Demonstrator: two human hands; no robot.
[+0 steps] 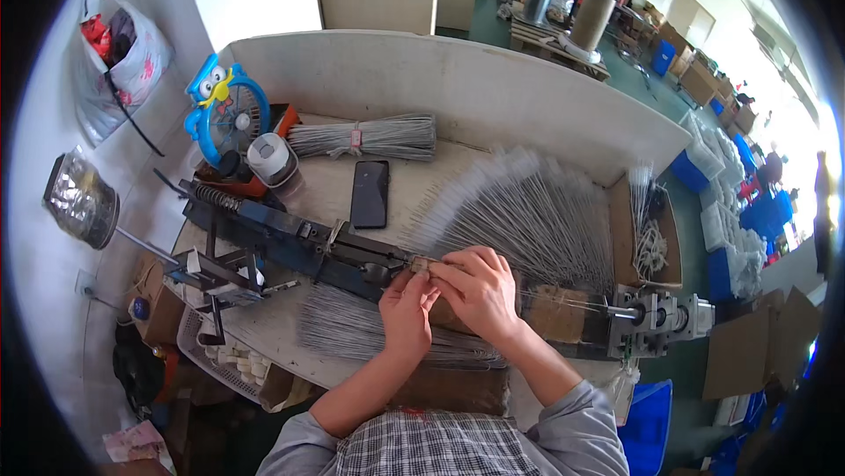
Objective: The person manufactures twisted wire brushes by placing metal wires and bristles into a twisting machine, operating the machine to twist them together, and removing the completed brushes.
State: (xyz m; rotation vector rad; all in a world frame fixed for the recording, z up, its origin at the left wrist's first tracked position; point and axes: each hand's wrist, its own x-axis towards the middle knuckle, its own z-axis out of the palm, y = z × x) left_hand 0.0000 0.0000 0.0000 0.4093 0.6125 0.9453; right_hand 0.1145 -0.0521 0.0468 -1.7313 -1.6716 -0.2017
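My left hand (407,313) and my right hand (480,293) meet over the middle of a long dark bench machine (343,251). Fingertips of both hands are pinched close together at a small tan block (422,262) on it. Whatever thin piece they hold is too small to make out. Beyond my right hand a big fanned pile of thin grey wires (537,216) covers the table. Another bundle of grey wires (339,326) lies on the near side, left of my left forearm. Brown padding (556,313) covers the machine right of my right hand.
A black phone (370,194), a lidded jar (274,161) and a blue toy-shaped fan (227,110) stand behind the machine. A tied wire bundle (363,136) lies at the back. A lamp (84,199) juts in at left. A cardboard box (660,238) sits right.
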